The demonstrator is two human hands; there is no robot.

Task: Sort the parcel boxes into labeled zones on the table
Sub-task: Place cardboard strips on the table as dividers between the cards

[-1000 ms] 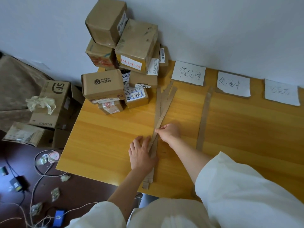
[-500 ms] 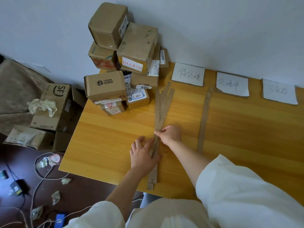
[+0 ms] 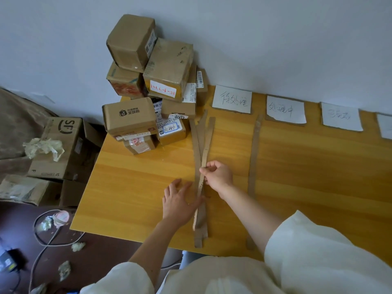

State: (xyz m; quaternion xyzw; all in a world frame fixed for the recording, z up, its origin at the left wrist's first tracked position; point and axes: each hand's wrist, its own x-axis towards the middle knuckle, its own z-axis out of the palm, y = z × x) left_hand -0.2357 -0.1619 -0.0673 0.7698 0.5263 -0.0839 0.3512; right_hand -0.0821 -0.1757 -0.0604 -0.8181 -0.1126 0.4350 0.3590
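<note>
Right hand [image 3: 218, 177] pinches one cardboard strip [image 3: 206, 145] of a crossed bundle lying on the table [image 3: 131, 187]. Left hand [image 3: 179, 201], fingers straight and spread, presses flat on the table, touching the bundle's lower part. A single strip [image 3: 254, 158] lies apart to the right. Parcel boxes [image 3: 148, 81] stand stacked in the far left corner against the wall. Paper labels [image 3: 232, 99] line the far edge.

Left hand [image 3: 180, 201] flat, fingers spread; right hand [image 3: 218, 177] in pinching grip.
</note>
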